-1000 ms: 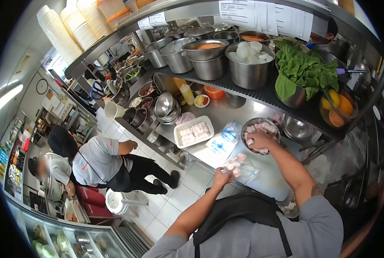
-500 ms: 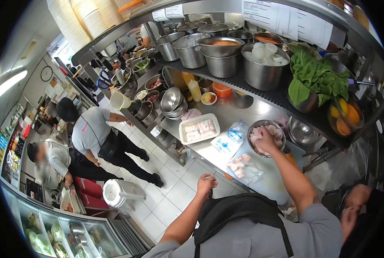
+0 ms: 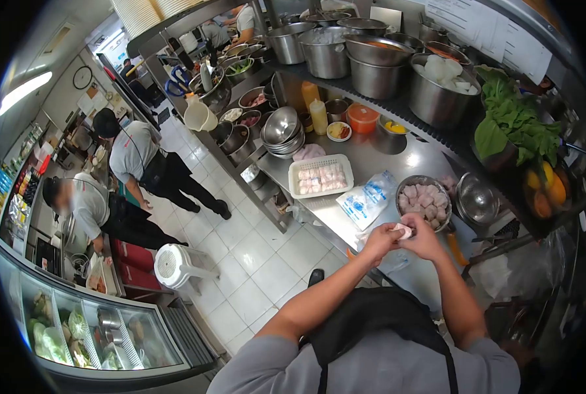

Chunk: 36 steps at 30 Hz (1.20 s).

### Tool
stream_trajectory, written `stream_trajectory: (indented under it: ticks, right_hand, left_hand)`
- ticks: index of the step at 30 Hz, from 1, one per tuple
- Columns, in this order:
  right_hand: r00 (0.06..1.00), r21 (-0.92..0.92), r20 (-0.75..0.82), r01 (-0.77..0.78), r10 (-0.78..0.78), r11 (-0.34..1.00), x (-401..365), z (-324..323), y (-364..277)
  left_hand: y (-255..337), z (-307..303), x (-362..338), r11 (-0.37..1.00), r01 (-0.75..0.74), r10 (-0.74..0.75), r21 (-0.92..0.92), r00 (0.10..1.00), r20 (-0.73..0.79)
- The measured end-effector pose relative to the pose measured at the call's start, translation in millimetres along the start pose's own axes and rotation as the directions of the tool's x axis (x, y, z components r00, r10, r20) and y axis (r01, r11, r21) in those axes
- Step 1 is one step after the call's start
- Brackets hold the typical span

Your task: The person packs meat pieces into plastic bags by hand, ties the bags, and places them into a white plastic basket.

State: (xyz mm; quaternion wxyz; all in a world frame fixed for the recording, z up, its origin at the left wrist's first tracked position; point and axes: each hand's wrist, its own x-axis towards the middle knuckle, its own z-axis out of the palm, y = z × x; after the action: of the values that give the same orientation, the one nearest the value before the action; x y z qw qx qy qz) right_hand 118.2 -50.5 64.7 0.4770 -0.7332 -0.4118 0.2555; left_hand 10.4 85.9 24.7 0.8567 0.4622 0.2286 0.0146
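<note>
A small piece of pale meat (image 3: 405, 230) is pinched between my left hand (image 3: 381, 243) and my right hand (image 3: 424, 241), which meet just in front of a steel bowl. Pinkish meat chunks (image 3: 424, 202) fill that bowl (image 3: 445, 224). To its left lies a white plastic bag with blue print (image 3: 367, 200). Farther left, a white basket (image 3: 294, 182) holds rows of pale meat pieces (image 3: 320, 178). Beneath my hands, a clear bag on the cutting board (image 3: 418, 279) is mostly hidden. An orange handle (image 3: 458, 249) lies right of my right hand.
Stacked steel bowls (image 3: 283, 131) stand at the counter's left. An empty steel bowl (image 3: 478, 197) is at the right. The shelf above (image 3: 398, 108) carries pots and leafy greens (image 3: 516, 118). Two people (image 3: 132, 157) (image 3: 86, 203) stand left, near a white stool (image 3: 175, 264).
My right hand has come out of the meat bowl toward me. My left hand has moved right to meet it at the meat piece. The view has shifted, and the person at the right edge is hardly visible.
</note>
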Motion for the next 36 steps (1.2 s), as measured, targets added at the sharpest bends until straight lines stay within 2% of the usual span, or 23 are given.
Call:
stream_trajectory:
  ticks: [2,4,6,7,8,10,11,14,15,17,20,21,23,26,27,28,30,31,36]
  right_hand:
    - [0.998,0.269,-0.026,-0.051,0.06,0.962,-13,-2,21]
    - [0.988,0.511,-0.015,-0.122,0.151,0.851,-25,-3,37]
    - [0.969,0.603,0.0,-0.196,0.246,0.773,-41,-2,39]
    - [0.96,0.647,-0.017,-0.202,0.279,0.735,-47,-1,34]
    - [0.949,0.689,-0.033,-0.206,0.315,0.695,-52,2,33]
    - [0.92,0.704,-0.074,-0.225,0.385,0.674,-66,0,46]
    - [0.901,0.687,-0.083,-0.258,0.426,0.679,-75,-6,57]
    - [0.825,0.565,-0.158,-0.375,0.543,0.735,-103,-15,80]
    - [0.795,0.511,-0.193,-0.418,0.575,0.751,-109,-16,84]
    - [0.793,0.485,-0.13,-0.473,0.595,0.736,-121,-15,84]
    - [0.811,0.458,-0.012,-0.516,0.585,0.724,-133,-2,85]
    - [0.827,0.444,0.023,-0.512,0.562,0.735,-131,5,82]
    - [0.864,0.43,0.076,-0.478,0.497,0.766,-123,21,82]
    - [0.914,0.452,0.015,-0.368,0.406,0.812,-103,43,78]
    - [0.892,0.398,-0.009,-0.411,0.452,0.82,-93,47,80]
    - [0.885,0.585,-0.038,-0.357,0.464,0.729,-89,50,81]
    - [0.863,0.868,-0.08,-0.186,0.499,0.461,-74,63,76]
    - [0.925,0.836,-0.077,-0.144,0.373,0.529,-69,65,89]
    - [0.948,0.911,-0.115,-0.018,0.296,0.411,-56,65,112]
  left_hand:
    - [-3,6,-4,1.0,-0.001,0.001,-0.003,1.0,-0.021]
    - [-17,13,8,0.998,-0.052,0.052,0.037,0.999,0.014]
    - [-32,18,20,0.983,-0.125,0.116,0.132,0.99,0.077]
    - [-23,25,14,0.954,-0.098,0.079,0.283,0.994,0.079]
    - [-23,28,10,0.842,-0.197,0.194,0.502,0.979,0.059]
    - [-17,37,-2,0.454,-0.302,0.412,0.839,0.906,0.103]
    - [-11,40,-18,0.325,-0.282,0.412,0.903,0.901,0.133]
    - [-5,40,-54,-0.058,-0.254,0.276,0.965,0.925,0.26]
    - [-19,38,-49,-0.091,-0.243,0.266,0.966,0.929,0.259]
    - [-55,29,-29,-0.157,-0.223,0.238,0.962,0.937,0.256]
    - [-49,22,-23,0.001,-0.26,0.32,0.966,0.915,0.246]
    - [-49,22,-20,0.023,-0.265,0.403,0.964,0.885,0.234]
    - [-42,24,-21,0.062,-0.257,0.394,0.964,0.894,0.214]
    - [-34,30,-26,0.053,-0.298,0.397,0.953,0.882,0.254]
    - [-32,32,-28,0.04,-0.323,0.398,0.945,0.873,0.282]
    - [-31,35,-28,0.07,-0.321,0.402,0.945,0.876,0.267]
    - [-36,38,-25,0.129,-0.315,0.412,0.94,0.88,0.238]
    - [-41,38,-20,0.123,-0.33,0.434,0.936,0.866,0.248]
    - [-52,53,-1,0.084,-0.414,0.484,0.906,0.812,0.326]
